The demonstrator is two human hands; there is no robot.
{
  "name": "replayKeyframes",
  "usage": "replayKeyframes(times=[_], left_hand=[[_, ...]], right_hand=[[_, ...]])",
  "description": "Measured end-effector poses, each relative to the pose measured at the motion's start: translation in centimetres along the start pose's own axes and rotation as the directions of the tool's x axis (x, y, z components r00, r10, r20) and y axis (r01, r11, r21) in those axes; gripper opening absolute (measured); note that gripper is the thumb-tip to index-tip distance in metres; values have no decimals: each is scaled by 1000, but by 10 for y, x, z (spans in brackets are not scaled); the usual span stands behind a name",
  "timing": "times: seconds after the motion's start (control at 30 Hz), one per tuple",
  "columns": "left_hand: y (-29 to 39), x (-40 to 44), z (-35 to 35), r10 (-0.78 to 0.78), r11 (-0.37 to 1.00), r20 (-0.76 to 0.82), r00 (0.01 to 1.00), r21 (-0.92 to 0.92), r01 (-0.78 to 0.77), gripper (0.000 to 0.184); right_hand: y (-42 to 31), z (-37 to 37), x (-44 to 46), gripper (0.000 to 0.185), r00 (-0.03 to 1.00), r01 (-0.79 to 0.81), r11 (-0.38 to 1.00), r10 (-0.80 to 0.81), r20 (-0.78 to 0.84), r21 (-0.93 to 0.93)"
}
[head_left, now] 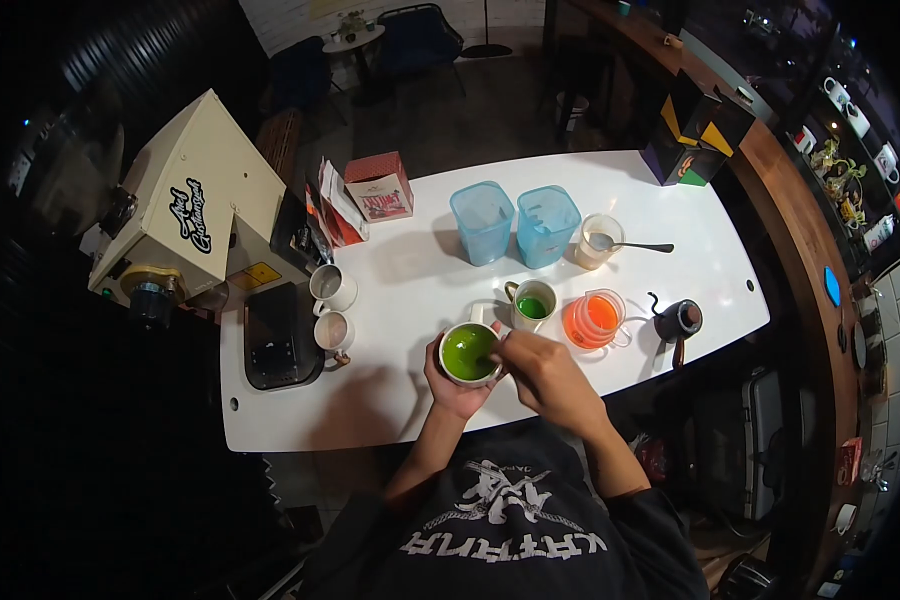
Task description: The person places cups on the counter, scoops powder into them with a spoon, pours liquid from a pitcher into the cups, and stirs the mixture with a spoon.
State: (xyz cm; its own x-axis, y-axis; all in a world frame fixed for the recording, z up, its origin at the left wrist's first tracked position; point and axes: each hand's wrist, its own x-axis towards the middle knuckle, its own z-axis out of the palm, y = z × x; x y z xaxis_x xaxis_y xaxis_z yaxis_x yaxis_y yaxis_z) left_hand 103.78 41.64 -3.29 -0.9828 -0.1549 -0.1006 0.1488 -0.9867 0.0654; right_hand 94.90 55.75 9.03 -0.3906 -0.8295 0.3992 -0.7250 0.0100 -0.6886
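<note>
My left hand (460, 396) is wrapped round a white mug (469, 353) with green liquid in it. Over the mug's right rim, my right hand (547, 372) has its fingers pressed together; what they hold, if anything, is hidden. Just behind stands a second mug (531, 305), also with green liquid. To its right is a glass jug (596, 319) of orange-red liquid. Two blue translucent containers (482, 225) (547, 228) stand further back, beside a glass jar (597, 243) with a spoon (642, 246) resting in it.
A cream grinder (185, 200) stands at the left, with two cups (332, 288) (333, 331) near it. Behind them are a red box (379, 187) and a pouch (342, 205). A small dark kettle (679, 320) is near the right edge of the white table (390, 415); dark boxes (698, 130) stand back right.
</note>
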Motion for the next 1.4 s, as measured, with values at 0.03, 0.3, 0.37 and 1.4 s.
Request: replayKeyframes(times=[0.03,0.3,0.37,1.4], left_hand=[[-1,1,1,39,996,-74,996,81,-33,57],[-1,3,-17,-9,998,69,998,-64,13,57],[-3,1,4,-6,1000,41,999,0,6,52],[-11,2,5,-45,998,8,999,-34,45,60]], right_hand=[[1,1,-1,22,998,37,998,-39,47,40],[8,10,12,23,995,11,1000,-11,-100,-9],[6,1,7,23,997,-7,1000,5,-80,-24],[3,-14,-9,23,998,-46,998,43,-48,-51]])
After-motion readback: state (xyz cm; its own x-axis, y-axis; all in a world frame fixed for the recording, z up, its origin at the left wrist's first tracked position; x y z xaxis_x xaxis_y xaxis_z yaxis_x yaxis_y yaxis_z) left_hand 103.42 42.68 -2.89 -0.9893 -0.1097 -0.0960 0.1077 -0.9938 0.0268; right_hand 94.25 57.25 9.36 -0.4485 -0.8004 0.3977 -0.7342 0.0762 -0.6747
